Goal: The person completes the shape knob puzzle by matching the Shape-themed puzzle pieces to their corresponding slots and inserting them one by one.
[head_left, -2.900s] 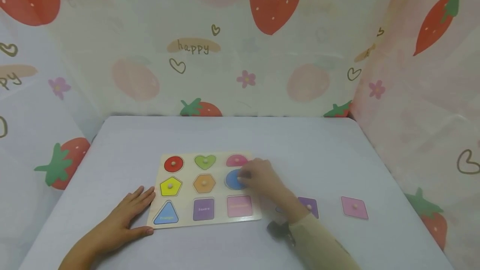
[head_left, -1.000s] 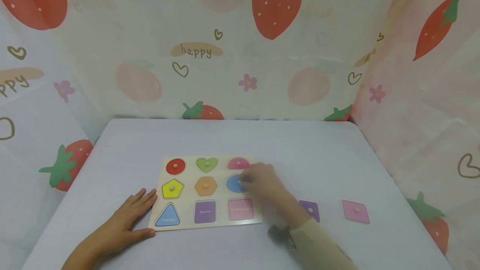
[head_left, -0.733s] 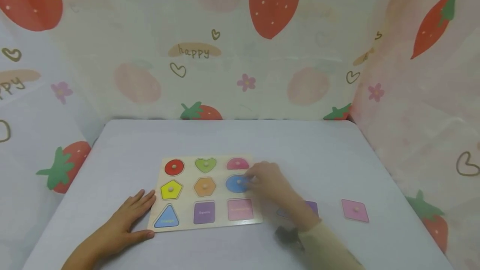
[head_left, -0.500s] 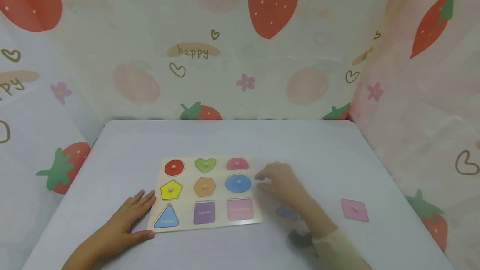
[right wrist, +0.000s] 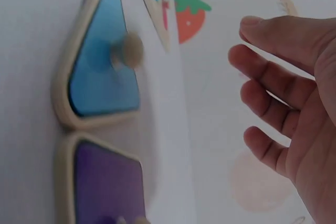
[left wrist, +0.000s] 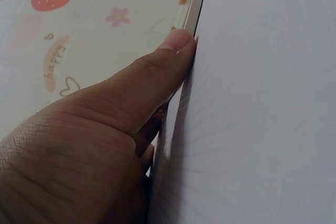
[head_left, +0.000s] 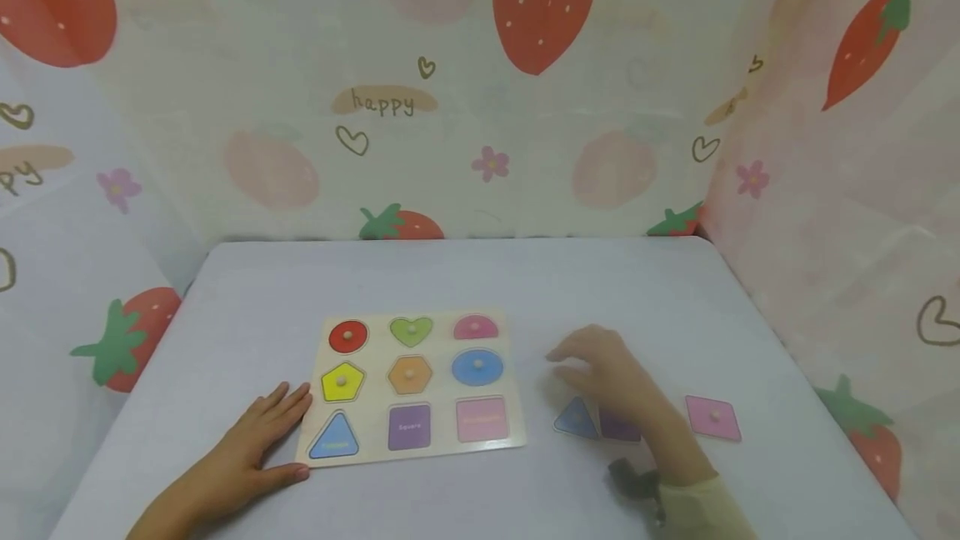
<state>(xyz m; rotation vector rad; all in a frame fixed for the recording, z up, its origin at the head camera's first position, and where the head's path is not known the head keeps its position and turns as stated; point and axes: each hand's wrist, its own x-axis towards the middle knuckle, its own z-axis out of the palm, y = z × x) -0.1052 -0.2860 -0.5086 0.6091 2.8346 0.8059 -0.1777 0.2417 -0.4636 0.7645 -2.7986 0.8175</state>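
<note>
My left hand (head_left: 243, 450) lies flat on the table, its spread fingers and thumb touching the left edge of a wooden shape puzzle board (head_left: 375, 357). My right hand (head_left: 603, 369) hovers above the table to the right of the board, fingers loosely bent and nothing between them. Below it lie a blue triangle piece (head_left: 576, 422) and a purple piece (head_left: 619, 428), partly covered by the wrist. In the right wrist view the triangle's round knob (right wrist: 132, 50) faces the hand, apart from the fingertips. A blue oval piece (head_left: 467, 370) sits in the board's middle row.
A pink four-sided piece (head_left: 705, 417) lies farther right. Knobbed pieces fill the board's upper two rows; its bottom row shows a printed triangle (head_left: 335, 436), a purple square (head_left: 408, 432) and a pink rectangle (head_left: 482, 423). Strawberry-print sheets (head_left: 491, 115) enclose the white table.
My right hand has let go of the blue oval in the board and moved right, over the triangle and purple pieces. The left hand stays at the board's edge.
</note>
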